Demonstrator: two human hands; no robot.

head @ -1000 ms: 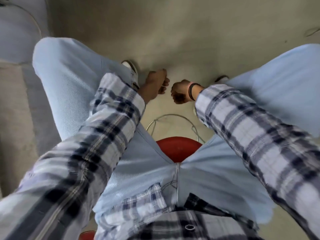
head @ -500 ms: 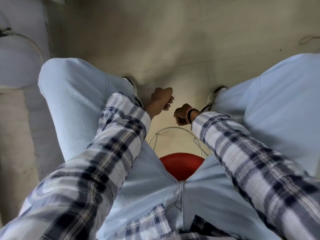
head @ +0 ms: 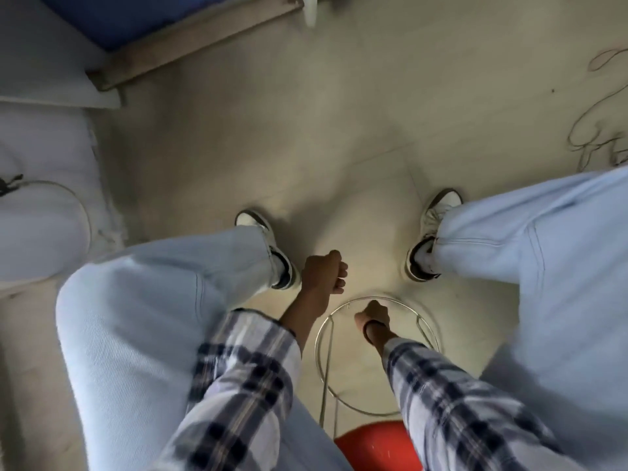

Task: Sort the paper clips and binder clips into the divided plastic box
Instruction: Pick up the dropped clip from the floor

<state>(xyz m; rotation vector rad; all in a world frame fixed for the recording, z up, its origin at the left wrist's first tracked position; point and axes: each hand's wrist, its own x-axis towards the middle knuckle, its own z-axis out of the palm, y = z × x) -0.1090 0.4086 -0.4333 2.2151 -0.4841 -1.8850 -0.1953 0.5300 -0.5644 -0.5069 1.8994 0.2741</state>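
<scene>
No paper clips, binder clips or divided plastic box appear in the head view. I look straight down between my legs in light jeans. My left hand (head: 324, 273) hangs over the floor near my left shoe, its fingers curled into a fist with nothing visible in it. My right hand (head: 372, 316), with a dark band at the wrist, is also curled in a fist above the stool's metal ring. Both arms wear plaid sleeves.
A red stool seat (head: 373, 443) sits below me with its metal foot ring (head: 424, 329). My shoes (head: 268, 253) stand on the pale tiled floor. Loose cables (head: 591, 130) lie at the right. A wood-edged blue panel (head: 190, 39) and white furniture (head: 44, 215) are at the left.
The view has lifted and widened, showing more floor, both shoes and the stool ring. Both hands stay curled and have moved slightly apart, the right one lower.
</scene>
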